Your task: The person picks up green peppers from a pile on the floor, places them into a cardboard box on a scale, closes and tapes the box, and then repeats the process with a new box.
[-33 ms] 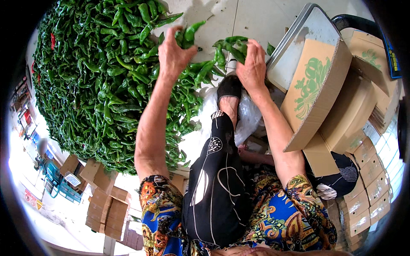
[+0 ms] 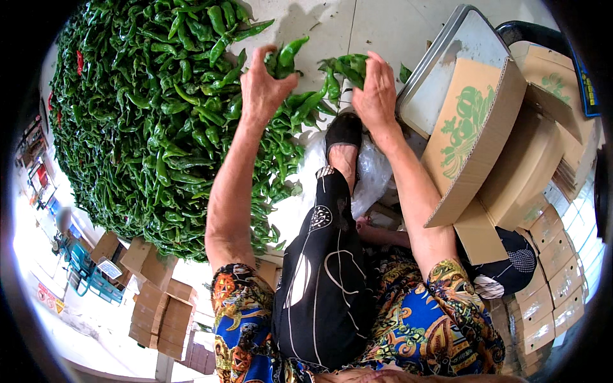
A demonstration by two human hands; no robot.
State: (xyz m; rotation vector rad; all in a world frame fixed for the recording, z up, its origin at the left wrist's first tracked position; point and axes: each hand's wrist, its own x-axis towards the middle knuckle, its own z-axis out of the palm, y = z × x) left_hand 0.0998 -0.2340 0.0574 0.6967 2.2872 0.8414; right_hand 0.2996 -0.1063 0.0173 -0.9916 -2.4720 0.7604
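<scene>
A large heap of green peppers (image 2: 153, 127) fills the left side. At its right edge, my left hand (image 2: 263, 89) curls its fingers and thumb around a few green peppers (image 2: 290, 56), one of them pointing up and outward. My right hand (image 2: 375, 92) is closed on a small bunch of green peppers (image 2: 345, 67), held above the floor. Its fingertips partly hide the bunch. More loose peppers (image 2: 310, 105) lie between my hands, trailing off the heap toward my shoe.
At right stands an open cardboard box (image 2: 476, 134) with green printing, in front of a grey-rimmed tray (image 2: 440, 64). Clear plastic sheeting (image 2: 373, 172) lies around my black shoe (image 2: 343, 131). Stacked cartons (image 2: 552, 281) stand lower right, with more boxes (image 2: 159, 316) lower left.
My left hand has shifted slightly to the right with the peppers in it. My right hand has barely moved, drifting slightly upward, still with its bunch.
</scene>
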